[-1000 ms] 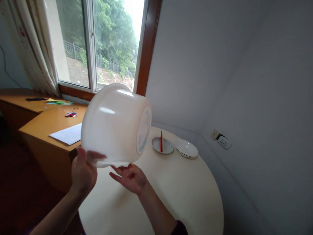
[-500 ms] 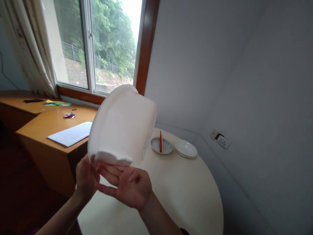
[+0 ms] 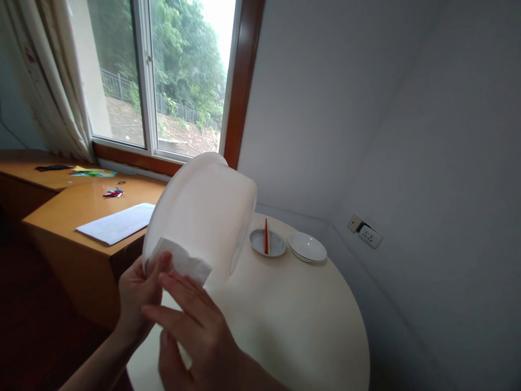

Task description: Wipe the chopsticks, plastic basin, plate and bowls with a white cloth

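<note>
A large white plastic basin (image 3: 207, 212) is tipped on its side above the near left edge of a round white table (image 3: 297, 326), its bottom facing right. My left hand (image 3: 136, 298) grips its lower rim, the thumb pressing a folded white paper tissue (image 3: 181, 263) against the wall. My right hand (image 3: 195, 336) is in front of the basin, fingers stretched out and reaching to the tissue's lower edge.
Two small white dishes stand at the table's far side: one (image 3: 267, 243) carries a red stick, the other (image 3: 307, 247) is bare. A wooden desk (image 3: 81, 212) with a white sheet (image 3: 118, 222) and small items runs along the window at left. A wall socket (image 3: 368, 235) sits at right.
The basin has swung lower and turned so its bottom faces more away. My right hand moved from under the rim up to the tissue on the basin's wall.
</note>
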Demonstrator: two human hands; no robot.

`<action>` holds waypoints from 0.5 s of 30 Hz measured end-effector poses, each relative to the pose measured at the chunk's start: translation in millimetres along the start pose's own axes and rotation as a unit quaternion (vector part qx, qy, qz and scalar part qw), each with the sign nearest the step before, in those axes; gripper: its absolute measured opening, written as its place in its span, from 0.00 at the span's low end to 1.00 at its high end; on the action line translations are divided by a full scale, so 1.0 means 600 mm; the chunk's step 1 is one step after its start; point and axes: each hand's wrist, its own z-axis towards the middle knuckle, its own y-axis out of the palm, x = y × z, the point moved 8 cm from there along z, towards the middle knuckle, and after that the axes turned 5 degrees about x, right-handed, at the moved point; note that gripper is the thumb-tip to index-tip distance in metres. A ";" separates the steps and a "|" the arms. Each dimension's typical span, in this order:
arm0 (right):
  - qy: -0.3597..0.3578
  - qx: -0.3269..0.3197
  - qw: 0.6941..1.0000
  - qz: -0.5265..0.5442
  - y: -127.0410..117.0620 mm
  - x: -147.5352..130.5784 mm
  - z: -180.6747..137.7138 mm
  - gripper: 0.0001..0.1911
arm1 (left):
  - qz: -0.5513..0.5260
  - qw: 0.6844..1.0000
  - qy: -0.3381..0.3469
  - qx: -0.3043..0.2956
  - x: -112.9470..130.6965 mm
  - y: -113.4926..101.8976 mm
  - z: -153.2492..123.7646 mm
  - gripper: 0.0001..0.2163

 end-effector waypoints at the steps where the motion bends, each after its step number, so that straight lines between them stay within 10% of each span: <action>1: -0.043 0.016 0.995 -0.090 0.007 -0.004 -0.001 0.22 | -0.009 1.000 -0.014 -0.003 -0.002 0.002 -0.003 0.18; 7: -0.125 0.065 0.935 -0.324 0.027 0.038 0.016 0.29 | -0.123 0.992 -0.025 -0.006 -0.010 0.003 0.000 0.20; 15: -0.004 0.106 0.957 -0.269 -0.128 0.081 0.122 0.22 | -0.112 0.990 -0.068 0.045 -0.035 -0.037 0.023 0.21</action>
